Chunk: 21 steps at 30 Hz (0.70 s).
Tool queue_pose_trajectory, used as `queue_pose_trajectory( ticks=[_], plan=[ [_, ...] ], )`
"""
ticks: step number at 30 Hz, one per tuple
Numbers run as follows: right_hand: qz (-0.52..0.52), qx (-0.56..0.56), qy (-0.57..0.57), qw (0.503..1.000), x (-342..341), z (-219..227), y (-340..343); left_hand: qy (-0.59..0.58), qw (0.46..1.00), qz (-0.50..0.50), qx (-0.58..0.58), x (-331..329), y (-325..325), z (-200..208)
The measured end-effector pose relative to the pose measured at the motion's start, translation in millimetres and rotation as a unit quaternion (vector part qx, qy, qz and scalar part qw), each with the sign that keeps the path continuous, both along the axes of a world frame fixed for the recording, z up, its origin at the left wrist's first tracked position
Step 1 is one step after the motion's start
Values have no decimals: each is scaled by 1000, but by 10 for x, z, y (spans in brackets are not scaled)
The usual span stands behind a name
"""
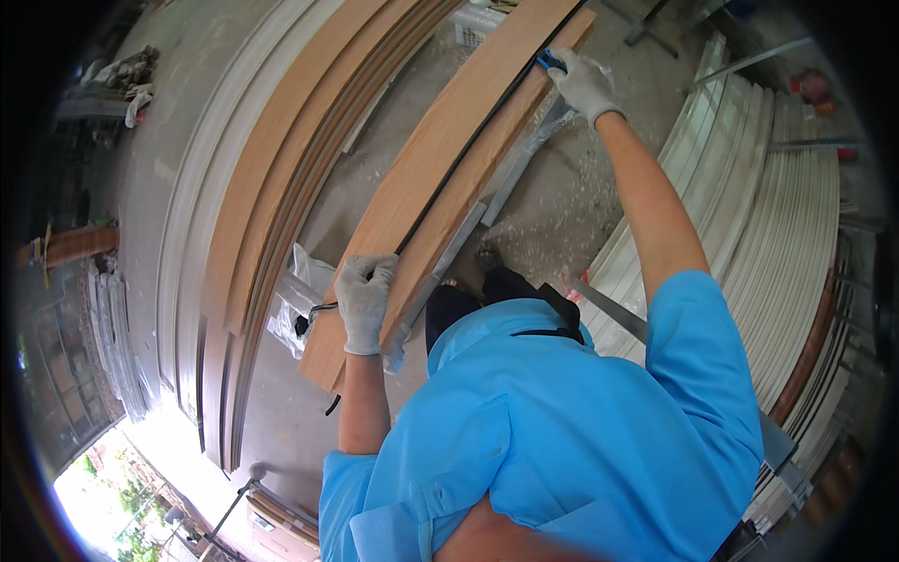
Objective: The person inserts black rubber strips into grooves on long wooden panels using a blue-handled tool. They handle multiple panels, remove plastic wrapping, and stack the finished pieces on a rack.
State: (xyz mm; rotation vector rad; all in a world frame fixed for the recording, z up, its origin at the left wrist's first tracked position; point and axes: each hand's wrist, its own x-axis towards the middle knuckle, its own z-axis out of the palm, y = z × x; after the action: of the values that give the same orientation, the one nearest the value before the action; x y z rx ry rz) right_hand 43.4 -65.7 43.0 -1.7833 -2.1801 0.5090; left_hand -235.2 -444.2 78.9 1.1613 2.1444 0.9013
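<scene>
A long wood-coloured board [423, 140] with a lengthwise step lies slantwise in front of me. Along it runs a thin black strip [456, 165], whose loose end hangs past the near end of the board. My left hand [363, 298], in a pale work glove, is closed on the strip near the board's lower end, its fingertips partly hidden. Farther up, my gloved right hand [584, 86] grips a small blue tool [551, 62] at the strip, by the board's right side. The tool's exact kind does not show.
Stacked wood-coloured and white boards [298, 122] lie to the left. Long white profiles [785, 206] fill the right side. Clear plastic wrap [304, 281] bunches by the board's near end. A metal bar [609, 311] stands close to my body.
</scene>
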Motion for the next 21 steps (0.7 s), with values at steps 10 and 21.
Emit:
queue_pose_trajectory(
  ticks=[10,21],
  plan=[
    [-12,-19,-46,999,-19,-18,78,248,959,-133,27,88,43,-5],
    [-1,48,-27,998,-251,-118,-441,243,953,-177,21,-50,80,-170]
  ],
)
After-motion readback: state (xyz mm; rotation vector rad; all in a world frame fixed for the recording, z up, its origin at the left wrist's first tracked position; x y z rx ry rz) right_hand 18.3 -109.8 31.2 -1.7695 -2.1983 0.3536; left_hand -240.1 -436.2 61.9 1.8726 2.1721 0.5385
